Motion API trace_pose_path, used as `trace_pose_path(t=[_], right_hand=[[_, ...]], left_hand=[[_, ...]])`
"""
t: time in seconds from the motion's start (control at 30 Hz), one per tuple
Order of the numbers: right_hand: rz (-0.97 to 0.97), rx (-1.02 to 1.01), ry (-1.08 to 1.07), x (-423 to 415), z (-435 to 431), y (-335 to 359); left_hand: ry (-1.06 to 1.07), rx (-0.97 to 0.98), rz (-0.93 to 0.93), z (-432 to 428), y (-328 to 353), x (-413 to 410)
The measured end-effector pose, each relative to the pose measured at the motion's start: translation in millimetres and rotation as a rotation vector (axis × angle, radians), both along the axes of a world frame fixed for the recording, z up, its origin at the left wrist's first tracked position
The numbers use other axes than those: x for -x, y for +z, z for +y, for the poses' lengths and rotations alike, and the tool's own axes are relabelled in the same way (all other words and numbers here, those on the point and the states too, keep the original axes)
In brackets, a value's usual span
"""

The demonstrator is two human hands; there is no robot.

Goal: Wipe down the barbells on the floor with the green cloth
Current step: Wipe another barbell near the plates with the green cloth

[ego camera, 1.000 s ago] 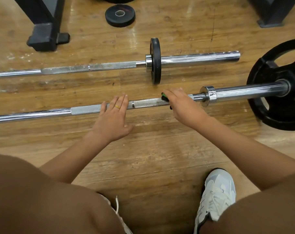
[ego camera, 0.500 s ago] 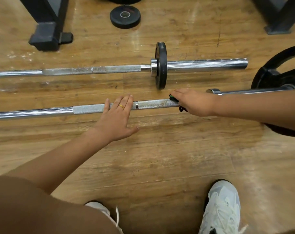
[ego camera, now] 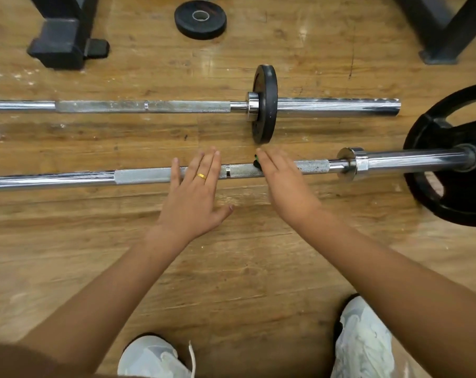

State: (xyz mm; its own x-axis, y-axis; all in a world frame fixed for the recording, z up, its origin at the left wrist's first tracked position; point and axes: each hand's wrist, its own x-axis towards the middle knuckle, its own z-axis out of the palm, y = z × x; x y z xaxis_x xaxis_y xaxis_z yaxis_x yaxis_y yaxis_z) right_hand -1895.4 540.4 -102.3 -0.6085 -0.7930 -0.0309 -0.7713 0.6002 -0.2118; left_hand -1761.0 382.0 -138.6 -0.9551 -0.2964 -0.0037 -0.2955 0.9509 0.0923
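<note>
The near barbell is touched by the flat left grip; the green cloth is pressed onto its knurled shaft beneath the straight-fingered right grip. The far barbell is left untouched.

Worn wooden floor, loose black plate lying flat, black rack foot — far left, white sneakers

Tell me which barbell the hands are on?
The nearer barbell, with the large black plate: left hand rests on it, right hand presses the green cloth there. The far barbell, with a small plate, is untouched.
</note>
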Motion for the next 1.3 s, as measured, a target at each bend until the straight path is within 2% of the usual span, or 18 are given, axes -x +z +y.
trace_pose_path(t=[0.13,0.27,0.47,0.63,0.77,0.83,0.97,1.03,1.17,1.3], right_hand=[[0.023,0.055,-0.090,-6,16,-7],[-0.003,0.122,-0.322,-11,18,-8],[-0.011,0.152,-0.166,-34,22,-14],[-0.015,0.245,-0.375,-39,25,-15],[-0.051,0.227,-0.248,-50,23,-16],[-0.054,0.232,-0.257,-47,34,-17],[-0.040,0.345,-0.496,-69,26,-19],[-0.047,0.362,-0.472,-85,15,-20],[-0.064,0.339,-0.288,-91,31,-22],[-0.056,0.373,-0.462,-94,42,-24]], left_hand=[[0.010,-0.034,0.009,2,0,-3],[0.064,-0.068,0.031,14,3,-6],[0.084,-0.067,0.021,23,4,-13],[0.082,-0.053,0.017,32,3,-21],[0.082,-0.045,0.007,39,2,-30],[0.074,-0.039,0.003,41,1,-36],[0.081,-0.023,-0.014,49,-1,-43],[0.083,-0.023,-0.022,55,-1,-47],[0.066,-0.046,-0.030,62,-1,-58],[-0.002,-0.025,-0.012,60,3,-70]])
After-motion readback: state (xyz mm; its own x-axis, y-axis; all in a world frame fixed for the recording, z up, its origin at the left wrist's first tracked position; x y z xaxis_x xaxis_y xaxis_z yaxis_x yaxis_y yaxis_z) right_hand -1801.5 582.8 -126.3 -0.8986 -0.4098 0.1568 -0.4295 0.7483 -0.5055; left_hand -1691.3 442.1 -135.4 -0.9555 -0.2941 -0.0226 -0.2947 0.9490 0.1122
